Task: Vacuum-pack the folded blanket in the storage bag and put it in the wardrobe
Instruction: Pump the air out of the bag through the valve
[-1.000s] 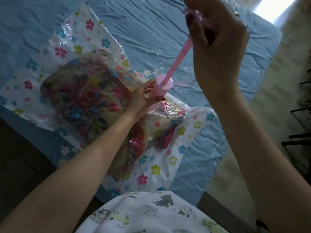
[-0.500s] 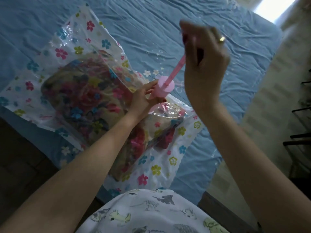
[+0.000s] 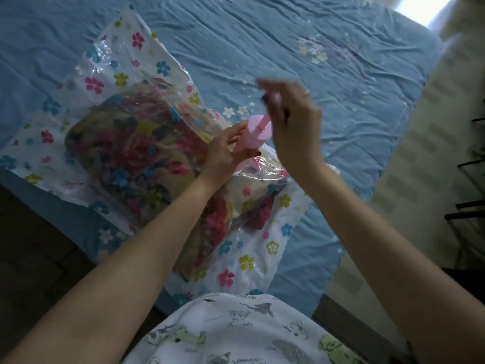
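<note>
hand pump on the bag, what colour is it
Pink, barrel and rod alike: the hand pump shows in the head view.

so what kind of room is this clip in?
Most likely a bedroom at home: a bed with a wrinkled blue sheet fills the view, the flowered storage bag lies on it, and a dark rack stands at the right.

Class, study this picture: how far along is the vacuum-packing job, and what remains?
Done: the folded blanket lies inside the flowered storage bag on the bed. In hand: the left hand grips the pink pump on the bag; the right hand holds its plunger handle. Left: finishing pumping and putting it in the wardrobe, which is not in view.
</note>
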